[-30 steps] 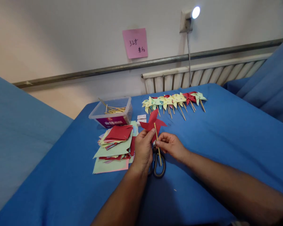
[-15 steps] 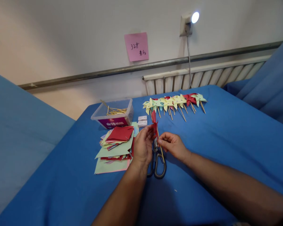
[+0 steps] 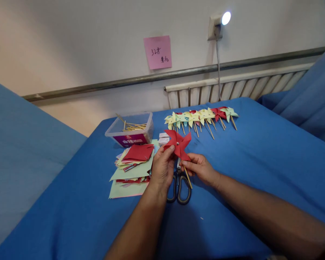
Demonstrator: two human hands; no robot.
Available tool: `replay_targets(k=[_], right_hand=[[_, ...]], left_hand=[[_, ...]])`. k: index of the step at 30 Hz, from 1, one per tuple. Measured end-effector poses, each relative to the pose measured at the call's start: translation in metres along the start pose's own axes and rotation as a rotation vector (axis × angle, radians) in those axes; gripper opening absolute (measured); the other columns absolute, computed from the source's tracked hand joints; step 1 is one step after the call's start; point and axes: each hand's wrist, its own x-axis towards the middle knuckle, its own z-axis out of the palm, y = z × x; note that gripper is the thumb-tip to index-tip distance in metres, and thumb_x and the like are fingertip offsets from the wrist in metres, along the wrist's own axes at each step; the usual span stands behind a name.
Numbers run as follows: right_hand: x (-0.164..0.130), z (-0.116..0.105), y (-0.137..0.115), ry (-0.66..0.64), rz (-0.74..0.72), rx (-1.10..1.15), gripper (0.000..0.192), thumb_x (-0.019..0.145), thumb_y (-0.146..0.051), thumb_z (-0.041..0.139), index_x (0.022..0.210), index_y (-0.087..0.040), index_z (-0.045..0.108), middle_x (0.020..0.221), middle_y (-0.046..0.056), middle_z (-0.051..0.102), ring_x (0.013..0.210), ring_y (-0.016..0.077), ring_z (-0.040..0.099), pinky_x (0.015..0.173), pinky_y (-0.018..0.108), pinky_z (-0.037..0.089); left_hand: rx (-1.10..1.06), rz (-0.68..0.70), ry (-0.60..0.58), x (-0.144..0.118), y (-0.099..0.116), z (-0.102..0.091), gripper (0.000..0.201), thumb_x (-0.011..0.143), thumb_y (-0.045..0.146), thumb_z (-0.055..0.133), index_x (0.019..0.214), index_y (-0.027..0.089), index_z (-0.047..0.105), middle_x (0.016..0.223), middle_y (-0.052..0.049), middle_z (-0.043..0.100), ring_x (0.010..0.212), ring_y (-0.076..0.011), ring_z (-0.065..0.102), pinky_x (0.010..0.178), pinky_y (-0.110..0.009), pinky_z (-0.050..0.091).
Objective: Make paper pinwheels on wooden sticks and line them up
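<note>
Both hands are pinching the red pinwheel (image 3: 178,144): left hand (image 3: 162,167) gripping a blade, right hand (image 3: 199,167) holding its stick above the scissors (image 3: 180,185) lying on the blue tabletop (image 3: 260,151).

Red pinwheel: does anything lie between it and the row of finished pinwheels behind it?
Nothing visible does. The red pinwheel, held by the left hand and right hand, faces only bare blue cloth before the row of pinwheels; small white boxes lie to its left.

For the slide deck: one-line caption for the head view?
Both hands hold a red paper pinwheel on its stick above scissors, beside stacked paper squares.
</note>
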Motion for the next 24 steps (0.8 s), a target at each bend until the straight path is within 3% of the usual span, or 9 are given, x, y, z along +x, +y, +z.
replay_targets(k=[24], right_hand=[[-0.0016, 0.0041, 0.001, -0.015, 0.037, -0.055, 0.036, 0.074, -0.051, 0.072, 0.073, -0.017, 0.06, 0.062, -0.002, 0.062, 0.043, 0.0063, 0.047, 0.041, 0.02, 0.034]], left_hand=[[0.065, 0.059, 0.101, -0.0023, -0.0056, 0.006, 0.022, 0.061, 0.016, 0.08, 0.08, 0.014, 0.069, 0.073, -0.001, 0.069, 0.064, -0.0116, 0.062, 0.069, -0.025, 0.047]])
